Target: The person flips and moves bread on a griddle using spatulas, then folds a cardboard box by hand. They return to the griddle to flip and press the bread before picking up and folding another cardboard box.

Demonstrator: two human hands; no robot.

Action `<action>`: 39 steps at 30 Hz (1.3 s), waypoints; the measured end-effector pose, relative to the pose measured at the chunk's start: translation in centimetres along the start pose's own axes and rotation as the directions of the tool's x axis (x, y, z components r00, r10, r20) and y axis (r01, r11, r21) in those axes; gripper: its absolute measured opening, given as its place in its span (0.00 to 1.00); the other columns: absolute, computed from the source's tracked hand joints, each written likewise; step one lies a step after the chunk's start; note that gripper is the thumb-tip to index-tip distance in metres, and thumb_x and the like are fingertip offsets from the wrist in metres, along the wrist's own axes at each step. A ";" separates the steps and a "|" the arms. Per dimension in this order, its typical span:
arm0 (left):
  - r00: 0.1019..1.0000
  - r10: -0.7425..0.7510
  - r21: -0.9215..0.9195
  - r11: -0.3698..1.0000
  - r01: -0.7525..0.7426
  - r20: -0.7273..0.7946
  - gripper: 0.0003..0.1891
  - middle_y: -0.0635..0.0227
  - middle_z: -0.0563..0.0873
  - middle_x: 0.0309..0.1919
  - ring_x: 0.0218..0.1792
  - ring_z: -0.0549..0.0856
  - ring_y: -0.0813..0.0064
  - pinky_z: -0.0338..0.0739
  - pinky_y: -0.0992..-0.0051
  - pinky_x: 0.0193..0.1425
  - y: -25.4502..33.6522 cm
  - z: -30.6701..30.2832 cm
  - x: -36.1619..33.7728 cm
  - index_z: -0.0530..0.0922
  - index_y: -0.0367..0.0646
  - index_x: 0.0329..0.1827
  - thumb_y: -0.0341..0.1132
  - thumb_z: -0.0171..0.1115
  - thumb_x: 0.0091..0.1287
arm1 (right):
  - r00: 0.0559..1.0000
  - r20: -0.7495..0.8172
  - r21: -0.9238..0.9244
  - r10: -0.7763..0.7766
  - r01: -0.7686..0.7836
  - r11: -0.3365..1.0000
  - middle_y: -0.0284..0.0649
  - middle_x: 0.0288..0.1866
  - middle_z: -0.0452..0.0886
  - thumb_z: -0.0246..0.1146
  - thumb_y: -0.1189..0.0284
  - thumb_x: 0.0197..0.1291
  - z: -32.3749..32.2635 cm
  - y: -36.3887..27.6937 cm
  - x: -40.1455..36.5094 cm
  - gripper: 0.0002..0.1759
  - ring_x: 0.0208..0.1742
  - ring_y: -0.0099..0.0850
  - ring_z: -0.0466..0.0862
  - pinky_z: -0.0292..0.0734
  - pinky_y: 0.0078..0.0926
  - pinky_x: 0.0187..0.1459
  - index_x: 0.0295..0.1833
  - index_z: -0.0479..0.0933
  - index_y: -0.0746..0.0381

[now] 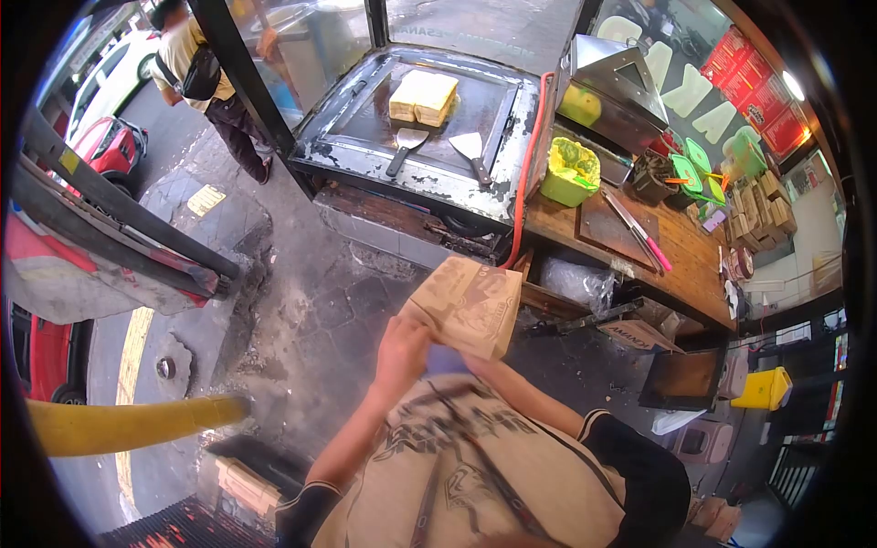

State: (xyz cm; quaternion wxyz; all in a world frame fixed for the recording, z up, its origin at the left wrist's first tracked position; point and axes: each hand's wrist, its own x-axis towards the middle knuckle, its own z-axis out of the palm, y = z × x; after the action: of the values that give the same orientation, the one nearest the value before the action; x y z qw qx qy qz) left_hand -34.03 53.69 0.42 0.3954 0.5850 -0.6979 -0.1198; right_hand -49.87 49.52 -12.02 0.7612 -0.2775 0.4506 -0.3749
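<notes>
A brown printed cardboard box point(466, 301) is held in front of my body. My left hand point(402, 352) grips its left lower side, with the fingers bent against the cardboard. Under the box's lower right edge is my right hand point(477, 363), mostly hidden by the box, so its fingers do not show. Beyond the box, a stack of toasted bread point(424, 97) lies on the flat griddle point(365, 132). Two metal spatulas, one on the left point(407, 146) and one on the right point(470, 155), rest in front of the bread.
On the wooden counter point(685, 247) at the right stand a green tub point(571, 173), a cutting board with a pink-handled knife point(650, 242) and folded boxes point(763, 210). A yellow pipe point(137, 425) juts in at lower left. A person point(196, 68) stands outside at upper left.
</notes>
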 end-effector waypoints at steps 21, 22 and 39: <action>0.997 0.036 -0.173 0.985 -0.024 0.069 0.13 0.57 0.82 0.35 0.47 0.81 0.53 0.77 0.63 0.47 1.2 -0.3 0.8 0.75 0.38 0.31 0.17 0.66 0.44 | 0.872 0.190 -0.809 -0.450 0.399 0.432 0.41 0.44 0.82 0.62 0.69 0.60 -1.7 0.2 -4.2 0.14 0.47 0.39 0.81 0.76 0.35 0.48 0.50 0.76 0.61; 0.997 0.038 -0.165 0.986 -0.027 0.065 0.13 0.57 0.82 0.35 0.48 0.81 0.53 0.77 0.63 0.47 1.2 -0.2 0.7 0.75 0.38 0.31 0.17 0.66 0.44 | 0.868 0.213 -0.817 -0.448 0.409 0.405 0.41 0.44 0.82 0.62 0.69 0.60 -1.7 0.1 -4.6 0.14 0.47 0.39 0.81 0.76 0.36 0.48 0.50 0.76 0.61; 0.990 -0.052 -0.253 0.964 0.084 0.129 0.11 0.53 0.82 0.36 0.45 0.81 0.49 0.77 0.62 0.46 1.5 -0.9 -0.2 0.72 0.37 0.33 0.24 0.68 0.51 | 0.725 0.509 -0.817 -0.465 0.577 0.005 0.43 0.42 0.83 0.62 0.68 0.58 -0.1 -1.6 -3.4 0.13 0.46 0.44 0.81 0.74 0.38 0.48 0.48 0.77 0.61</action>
State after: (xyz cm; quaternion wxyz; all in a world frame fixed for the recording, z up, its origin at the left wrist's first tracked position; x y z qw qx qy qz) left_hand -34.48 54.61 1.88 0.4204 0.5440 -0.6787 -0.2585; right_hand -51.51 51.36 -9.20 0.2544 -0.8377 0.4066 -0.2612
